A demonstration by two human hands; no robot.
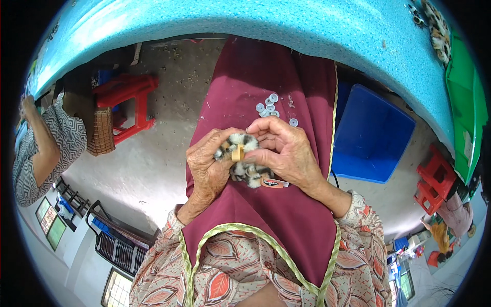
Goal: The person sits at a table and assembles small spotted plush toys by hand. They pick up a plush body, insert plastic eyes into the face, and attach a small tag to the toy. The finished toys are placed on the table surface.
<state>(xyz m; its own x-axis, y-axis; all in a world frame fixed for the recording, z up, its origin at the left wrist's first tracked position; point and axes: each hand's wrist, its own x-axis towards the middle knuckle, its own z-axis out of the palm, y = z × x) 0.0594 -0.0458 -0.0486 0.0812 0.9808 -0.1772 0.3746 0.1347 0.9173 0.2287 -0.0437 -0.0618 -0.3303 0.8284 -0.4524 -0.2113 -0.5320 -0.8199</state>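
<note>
Above my lap, my left hand [207, 163] is closed around a small furry plush piece [251, 176] with white, black and tan spots. A yellow band-like piece [238, 152] shows at the plush, by my left thumb; whether it is attached cannot be made out. My right hand [291, 153] has its fingers curled and its thumb pressed on the plush's right side. A printed label [275, 182] sticks out below, toward my right wrist. Several round white plastic discs [268, 106] lie on my maroon apron [232, 105], just beyond my right fingers.
A speckled light-blue table [245, 23] curves across the far side, with spotted plush pieces [439, 33] and a green container [465, 102] at its right. A blue bin [373, 135] stands right of my lap. At left are a red stool [128, 100] and a seated person [56, 138].
</note>
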